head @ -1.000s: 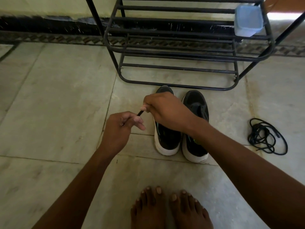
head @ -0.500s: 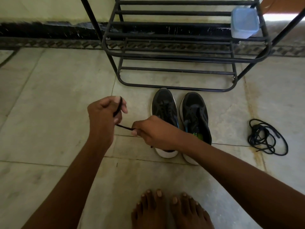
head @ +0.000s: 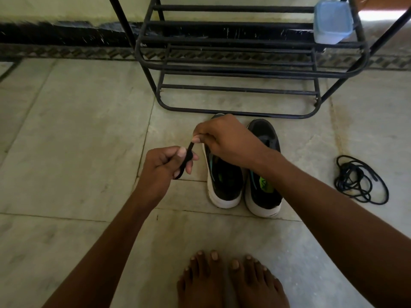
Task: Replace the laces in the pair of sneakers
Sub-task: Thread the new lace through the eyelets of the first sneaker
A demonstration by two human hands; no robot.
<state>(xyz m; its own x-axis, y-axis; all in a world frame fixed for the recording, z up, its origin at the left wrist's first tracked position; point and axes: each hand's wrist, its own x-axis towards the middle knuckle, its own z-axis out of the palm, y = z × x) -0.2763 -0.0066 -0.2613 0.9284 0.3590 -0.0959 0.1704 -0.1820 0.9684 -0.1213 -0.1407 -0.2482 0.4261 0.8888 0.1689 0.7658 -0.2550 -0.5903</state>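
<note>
Between both hands, a black lace (head: 188, 157) is pinched taut by left hand (head: 165, 165) and right hand (head: 222, 138), sneakers (head: 242, 174) just beyond, spare lace coil (head: 360, 180) well right; slipped pinch risks dropped lace.

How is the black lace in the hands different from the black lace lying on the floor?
The held lace is flat, pulled tight between the left hand and right hand; the floor lace looks thinner and lies untouched in loose tangled loops right of the sneakers. Both are black.
</note>
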